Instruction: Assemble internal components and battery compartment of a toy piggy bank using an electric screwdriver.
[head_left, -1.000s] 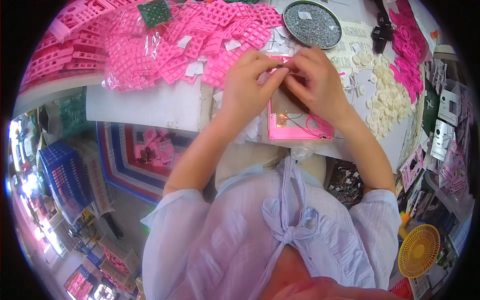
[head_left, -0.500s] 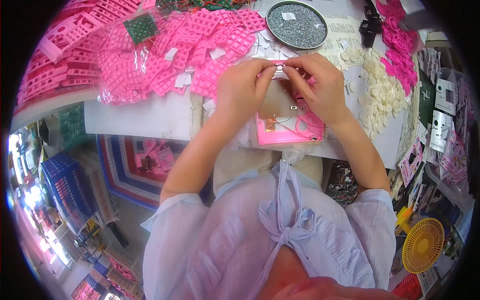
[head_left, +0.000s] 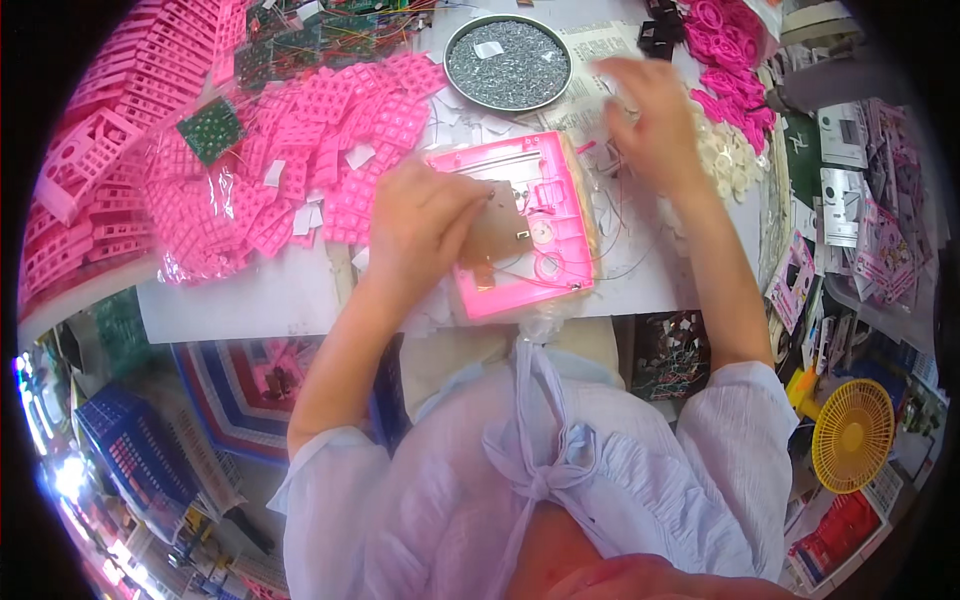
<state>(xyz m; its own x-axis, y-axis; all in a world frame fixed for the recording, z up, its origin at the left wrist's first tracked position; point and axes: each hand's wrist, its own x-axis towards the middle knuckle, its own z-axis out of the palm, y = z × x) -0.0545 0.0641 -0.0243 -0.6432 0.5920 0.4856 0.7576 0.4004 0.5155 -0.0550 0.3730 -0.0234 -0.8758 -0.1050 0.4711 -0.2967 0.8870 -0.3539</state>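
Observation:
A shallow pink plastic case (head_left: 520,302) lies open on the table in front of me, its inside facing up. Over its left part sits a flat brown board (head_left: 497,232), probably a circuit board. My left hand (head_left: 418,222) pinches this board by its upper left edge, thumb and fingertips together. Thin wires run from the case to the right. My right hand (head_left: 652,125) is raised beyond the case's upper right corner, between the tray of screws (head_left: 508,88) and the off-white plastic pieces (head_left: 728,158). Its fingers are apart and slightly blurred, with nothing seen in them.
Pink keypads (head_left: 345,120) heap up on the left, with a green circuit board (head_left: 210,130) on the bag. Pink moulded frames (head_left: 150,75) stack farther left. Bright pink parts (head_left: 720,45) and black pieces (head_left: 660,35) lie far right. A yellow fan (head_left: 852,435) stands lower right.
My right hand has left the case's top edge and moved up and right, its fingers spreading. My left hand has shifted down and left to the board. The case now shows more fully.

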